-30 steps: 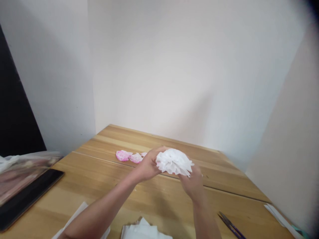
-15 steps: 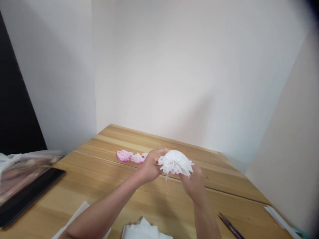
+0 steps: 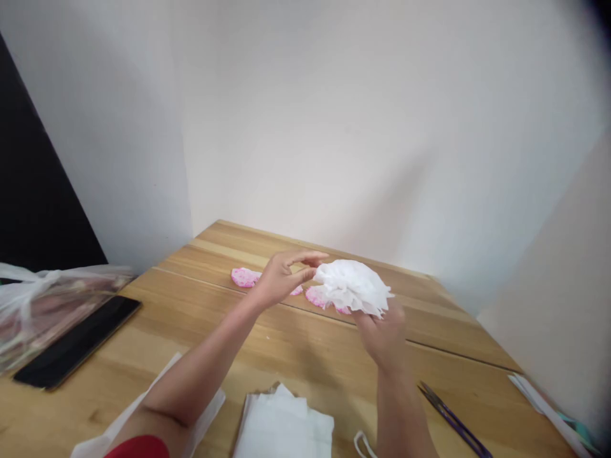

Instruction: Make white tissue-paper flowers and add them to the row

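Observation:
A white ruffled tissue-paper flower (image 3: 354,285) is held above the table, its petals fanned out in a dome. My right hand (image 3: 384,337) grips it from below at the right; the fingertips are hidden behind the paper. At the flower's left edge is my left hand (image 3: 282,277), thumb and fingers apart. The thumb tip is very near the petals, and I cannot tell if it touches them. Behind the hands, several pink-and-white paper flowers (image 3: 244,277) lie in a row, partly covered by my left hand and the white flower.
Stacked white tissue sheets (image 3: 286,423) lie at the front, with a white string loop (image 3: 365,444) beside them. Purple-handled scissors (image 3: 453,420) rest on the right. A black phone (image 3: 79,343) and a plastic bag (image 3: 52,305) are at the left. White strips (image 3: 539,404) lie along the right edge.
My left hand has come off the flower toward the left, its fingers now spread. The flower has tilted and shifted right in my right hand. The camera view has shifted slightly.

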### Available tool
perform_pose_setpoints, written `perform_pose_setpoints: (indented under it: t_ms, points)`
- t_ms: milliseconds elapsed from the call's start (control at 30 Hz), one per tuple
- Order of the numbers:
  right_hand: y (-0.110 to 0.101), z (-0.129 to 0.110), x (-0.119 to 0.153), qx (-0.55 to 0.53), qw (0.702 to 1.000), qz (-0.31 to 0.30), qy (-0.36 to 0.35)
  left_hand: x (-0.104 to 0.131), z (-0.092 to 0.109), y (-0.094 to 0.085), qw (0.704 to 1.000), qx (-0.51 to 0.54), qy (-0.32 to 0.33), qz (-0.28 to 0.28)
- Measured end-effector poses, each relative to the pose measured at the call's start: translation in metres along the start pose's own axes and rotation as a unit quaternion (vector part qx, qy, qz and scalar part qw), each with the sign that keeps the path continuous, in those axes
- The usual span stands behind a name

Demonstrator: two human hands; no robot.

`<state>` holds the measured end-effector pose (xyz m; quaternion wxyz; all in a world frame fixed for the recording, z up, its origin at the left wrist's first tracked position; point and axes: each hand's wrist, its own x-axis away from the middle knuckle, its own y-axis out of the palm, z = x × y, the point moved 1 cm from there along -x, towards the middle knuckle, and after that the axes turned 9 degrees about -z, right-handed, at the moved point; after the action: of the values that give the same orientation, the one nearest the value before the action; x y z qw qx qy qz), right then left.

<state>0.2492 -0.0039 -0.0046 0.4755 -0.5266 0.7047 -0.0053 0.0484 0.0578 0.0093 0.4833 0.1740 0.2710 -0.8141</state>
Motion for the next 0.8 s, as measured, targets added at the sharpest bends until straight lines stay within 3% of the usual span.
perform_pose_setpoints:
  t_ms: [200, 367, 567, 800]
  points:
    - [0.001, -0.001, 0.003, -0.022, 1.000, 0.011, -0.016, 0.001, 0.005, 0.005, 0.993, 0.012, 0.018, -0.113]
    - [-0.004, -0.005, 0.012, -0.046, 0.997, 0.028, -0.047, 0.005, 0.015, 0.002, 0.990, 0.000, 0.052, -0.131]
    - [-0.010, -0.008, 0.015, -0.052, 0.996, 0.018, -0.065, 0.010, 0.030, -0.005, 0.995, -0.014, 0.080, -0.052]
    - [-0.013, -0.011, 0.013, 0.016, 0.986, 0.053, -0.160, 0.018, 0.043, -0.008, 0.986, -0.008, 0.102, 0.134]
